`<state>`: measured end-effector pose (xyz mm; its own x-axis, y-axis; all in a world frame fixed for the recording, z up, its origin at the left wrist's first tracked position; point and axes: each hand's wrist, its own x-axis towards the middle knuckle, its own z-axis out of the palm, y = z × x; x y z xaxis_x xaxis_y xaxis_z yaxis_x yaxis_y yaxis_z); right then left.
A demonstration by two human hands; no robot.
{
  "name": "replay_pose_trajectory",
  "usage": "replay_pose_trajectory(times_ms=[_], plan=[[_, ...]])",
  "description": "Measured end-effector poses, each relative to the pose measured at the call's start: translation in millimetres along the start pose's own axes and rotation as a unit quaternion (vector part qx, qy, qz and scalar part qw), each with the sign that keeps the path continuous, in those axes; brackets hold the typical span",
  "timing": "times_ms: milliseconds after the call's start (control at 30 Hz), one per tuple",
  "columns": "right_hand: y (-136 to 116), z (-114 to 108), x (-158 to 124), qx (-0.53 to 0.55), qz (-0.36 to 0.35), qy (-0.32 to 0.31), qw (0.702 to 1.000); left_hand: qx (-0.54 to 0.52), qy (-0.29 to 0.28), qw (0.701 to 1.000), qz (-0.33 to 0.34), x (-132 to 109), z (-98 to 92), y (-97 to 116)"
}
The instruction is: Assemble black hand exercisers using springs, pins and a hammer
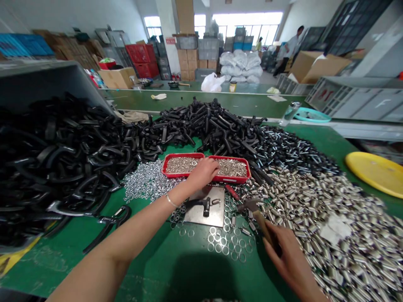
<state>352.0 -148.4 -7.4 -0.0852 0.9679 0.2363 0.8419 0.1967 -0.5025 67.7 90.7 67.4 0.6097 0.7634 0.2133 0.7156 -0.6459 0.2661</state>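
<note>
Trays (206,167) sit mid-table, plate (204,207) just before them. Handles (63,163) pile left, springs (315,209) right. Rings (225,241) lie around the plate.

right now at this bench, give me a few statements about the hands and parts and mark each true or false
1. The left hand reaches into a red tray of small metal parts. True.
2. The right hand holds a hammer. True.
3. The steel plate lies on a blue table. False: the table is green.
4. The yellow disc sits among the black handles. False: it lies far right, apart from them.
</note>
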Motion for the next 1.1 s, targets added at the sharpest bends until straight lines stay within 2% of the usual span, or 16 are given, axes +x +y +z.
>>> replay_pose_trajectory(times_ms=[67, 133, 233, 333, 400, 467, 633, 800, 967, 1033, 1100], plan=[[-5, 0, -14, -0.009, -0.024, -0.043, 0.999, 0.027, -0.03, 0.999, -0.022, 29, 3.5, -3], [-10, 0, -14, -0.009, -0.028, -0.073, 0.997, 0.036, -0.058, 0.997, -0.037, 50, 12.2, -3], [-11, -1, -1, 0.018, 0.013, -0.048, 0.999, 0.03, -0.063, 0.996, -0.05, 62, 24.8, -2], [-11, 1, 17, 0.107, 0.111, -0.015, 0.988, 0.017, -0.042, 0.997, -0.063, 55, 29.6, -2], [-16, 4, 28, 0.215, 0.183, -0.028, 0.959, 0.002, -0.019, 0.997, -0.077, 50, 30.0, -3], [-27, 9, 39, 0.315, 0.224, -0.045, 0.921, -0.02, 0.002, 0.995, -0.094, 47, 30.2, -5], [-57, 24, 55, 0.423, 0.228, -0.02, 0.877, -0.089, 0.027, 0.991, -0.098, 48, 33.8, -13], [-66, 32, 57, 0.542, 0.231, -0.066, 0.806, -0.133, 0.038, 0.988, -0.069, 47, 37.9, -16], [-66, 30, 60, 0.547, 0.23, -0.019, 0.805, -0.214, 0.092, 0.968, -0.093, 43, 27.5, -4], [-65, 27, 61, 0.548, 0.227, -0.005, 0.805, -0.249, 0.105, 0.957, -0.105, 26, 19.4, 3], [-63, 24, 60, 0.548, 0.227, 0.007, 0.805, -0.273, 0.066, 0.954, -0.107, -3, 13.6, 7]])
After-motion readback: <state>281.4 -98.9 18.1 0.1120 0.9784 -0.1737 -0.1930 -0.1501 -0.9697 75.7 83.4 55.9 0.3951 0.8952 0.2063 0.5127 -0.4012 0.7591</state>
